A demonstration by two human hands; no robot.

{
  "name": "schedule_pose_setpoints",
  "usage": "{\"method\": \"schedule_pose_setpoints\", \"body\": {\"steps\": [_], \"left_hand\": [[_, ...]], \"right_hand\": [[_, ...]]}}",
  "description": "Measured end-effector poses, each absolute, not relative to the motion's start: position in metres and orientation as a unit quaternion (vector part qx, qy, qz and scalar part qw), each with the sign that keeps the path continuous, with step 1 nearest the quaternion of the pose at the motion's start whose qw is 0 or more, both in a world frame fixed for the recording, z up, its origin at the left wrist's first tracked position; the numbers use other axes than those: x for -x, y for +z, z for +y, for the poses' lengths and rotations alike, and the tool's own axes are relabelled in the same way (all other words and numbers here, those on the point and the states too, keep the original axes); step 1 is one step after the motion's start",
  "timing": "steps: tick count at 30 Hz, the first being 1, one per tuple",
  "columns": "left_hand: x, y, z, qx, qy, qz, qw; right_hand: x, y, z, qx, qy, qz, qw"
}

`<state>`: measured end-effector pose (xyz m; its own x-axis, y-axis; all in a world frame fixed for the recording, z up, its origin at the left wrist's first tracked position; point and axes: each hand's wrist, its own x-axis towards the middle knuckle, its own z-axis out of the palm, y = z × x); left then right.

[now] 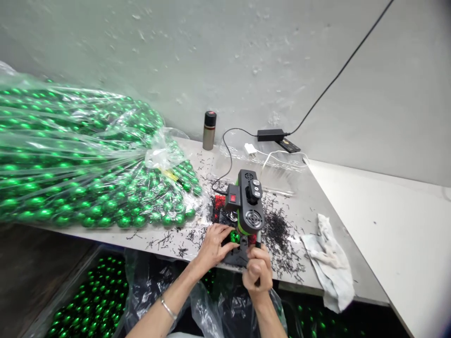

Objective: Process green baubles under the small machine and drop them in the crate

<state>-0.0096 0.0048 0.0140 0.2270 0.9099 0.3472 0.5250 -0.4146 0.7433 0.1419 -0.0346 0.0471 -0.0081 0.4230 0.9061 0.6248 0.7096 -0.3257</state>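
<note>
A small black and green bench drill press stands near the table's front edge. My left hand reaches in from its left side. Thumb and fingers pinch a shiny green ball at the base, below the machine's head. On the front right, my right hand is closed around the machine's lever; most of the lever is hidden by the fingers. A switch box with a red rocker switch sits on the left of the head. The spot where tool and ball meet is hidden from above.
A large clear bag of green balls covers the left side. Dark shreds litter the table. A white cloth hangs over the front edge. A bottle and a power adapter with cables lie behind. Below stands a bin of green balls.
</note>
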Motion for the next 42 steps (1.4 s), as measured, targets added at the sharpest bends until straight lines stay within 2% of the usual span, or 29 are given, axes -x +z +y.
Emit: {"method": "schedule_pose_setpoints", "body": {"steps": [5, 9, 14, 18, 20, 21, 24, 33, 35, 39, 42], "left_hand": [[0.01, 0.019, 0.004, -0.745, 0.4, 0.479, 0.236], [0.02, 0.02, -0.024, -0.755, 0.41, 0.467, 0.208], [0.046, 0.022, -0.049, -0.796, 0.37, 0.456, 0.143], [0.08, 0.048, 0.009, -0.728, 0.329, 0.598, 0.066], [0.095, 0.065, 0.052, -0.68, 0.253, 0.686, 0.063], [0.1, 0.072, 0.072, -0.66, 0.213, 0.716, 0.079], [0.103, 0.082, 0.112, -0.66, 0.195, 0.717, 0.111], [0.099, 0.076, 0.12, -0.623, 0.283, 0.679, 0.267], [0.105, 0.078, 0.107, -0.564, 0.355, 0.642, 0.379], [0.108, 0.083, 0.065, -0.291, 0.512, 0.455, 0.668], [0.097, 0.083, 0.035, -0.203, 0.519, 0.403, 0.726]], "right_hand": [[-0.137, 0.104, -0.037, 0.381, 0.002, -0.633, 0.674], [-0.133, 0.141, -0.036, 0.424, 0.07, -0.606, 0.67], [-0.127, 0.138, -0.035, 0.413, 0.027, -0.597, 0.687], [-0.125, 0.13, -0.036, 0.414, 0.022, -0.602, 0.682], [-0.126, 0.128, -0.036, 0.414, 0.028, -0.607, 0.678], [-0.126, 0.127, -0.036, 0.413, 0.03, -0.608, 0.678], [-0.126, 0.124, -0.036, 0.409, 0.03, -0.609, 0.679], [-0.126, 0.121, -0.035, 0.385, 0.017, -0.626, 0.677], [-0.126, 0.121, -0.035, 0.387, 0.018, -0.627, 0.676], [-0.126, 0.124, -0.035, 0.393, 0.025, -0.619, 0.68], [-0.125, 0.127, -0.035, 0.394, 0.022, -0.618, 0.68]]}}
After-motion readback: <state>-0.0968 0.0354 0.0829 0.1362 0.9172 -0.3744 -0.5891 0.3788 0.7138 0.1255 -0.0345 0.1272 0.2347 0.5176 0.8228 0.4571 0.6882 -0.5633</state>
